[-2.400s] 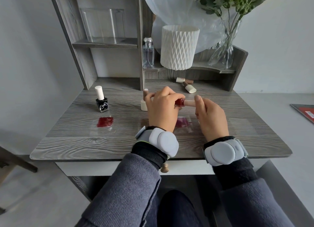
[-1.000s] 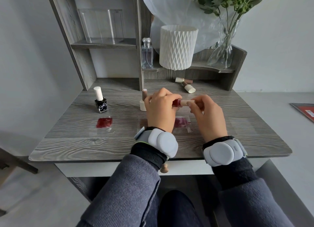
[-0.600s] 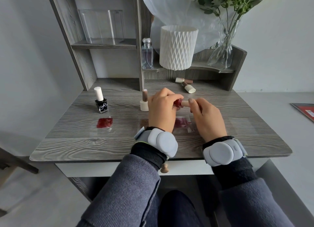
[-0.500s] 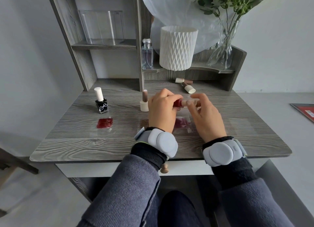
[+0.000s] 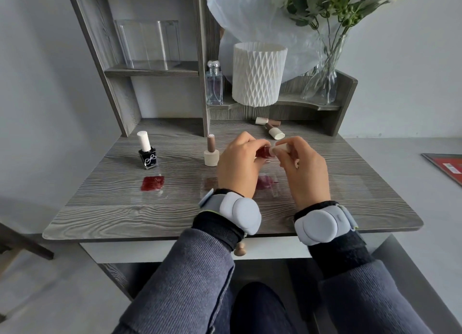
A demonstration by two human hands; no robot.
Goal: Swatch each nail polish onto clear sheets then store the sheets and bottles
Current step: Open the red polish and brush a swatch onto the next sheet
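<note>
The left hand point(image 5: 237, 165) curls round a small dark-red glass polish bottle point(image 5: 263, 152), held sideways above the grey wood-grain desk point(image 5: 112, 208); the right hand point(image 5: 303, 170) pinches its cream cylindrical cap point(image 5: 282, 149). Beneath them lies a clear sheet point(image 5: 268, 185) with a red swatch.

No legible words or numbers appear. The black polish bottle point(image 5: 147, 158), left of centre in the frame, carries a white looping emblem on its front face; no letters can be made out in it. The red flat item point(image 5: 447, 168) at the right edge carries a small white label, its print too small to read.
</note>
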